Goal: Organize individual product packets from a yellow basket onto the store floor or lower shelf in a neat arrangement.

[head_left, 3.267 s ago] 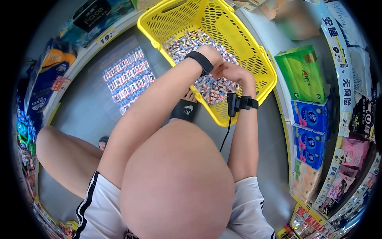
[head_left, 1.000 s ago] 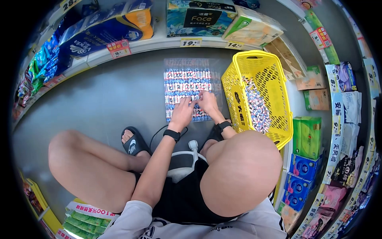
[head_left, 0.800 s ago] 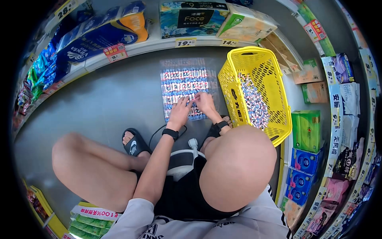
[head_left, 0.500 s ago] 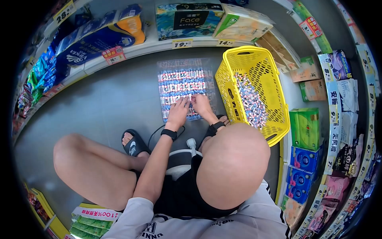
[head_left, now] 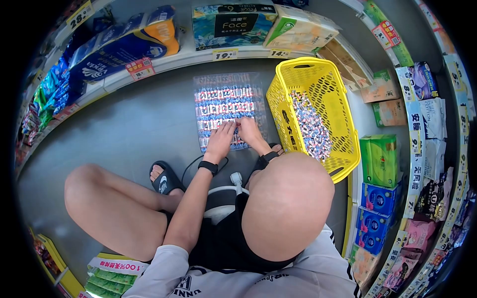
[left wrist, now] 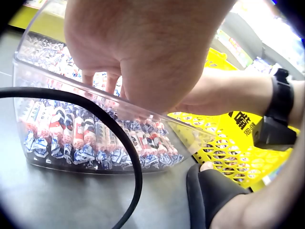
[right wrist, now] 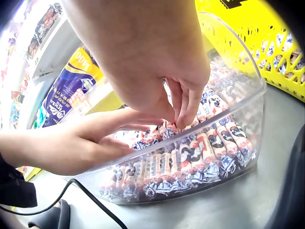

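A clear plastic box (right wrist: 260,90) on the floor holds neat rows of wrapped candies (head_left: 223,94) in white, red and blue wrappers. My left hand (head_left: 221,140) reaches over its near wall, fingers fairly straight and resting on the candies in the front part. Close beside it, my right hand (head_left: 251,133) points down into the box. Its thumb and fingers pinch a wrapped candy (right wrist: 168,130) at the row, near the left fingertips. The right hand partly hides this candy.
A yellow basket (head_left: 284,116) with a heap of loose wrapped candies stands right of the box. Shelves with tissue packs (head_left: 233,27) line the back and right. A black cable (left wrist: 107,117) hangs near the box. My sandalled foot (head_left: 166,179) is at the near left.
Both hands were over the basket's candies 3.3 seconds ago and are now at the clear box. Over the last second, the right hand has lowered slightly into the row beside the left fingers.
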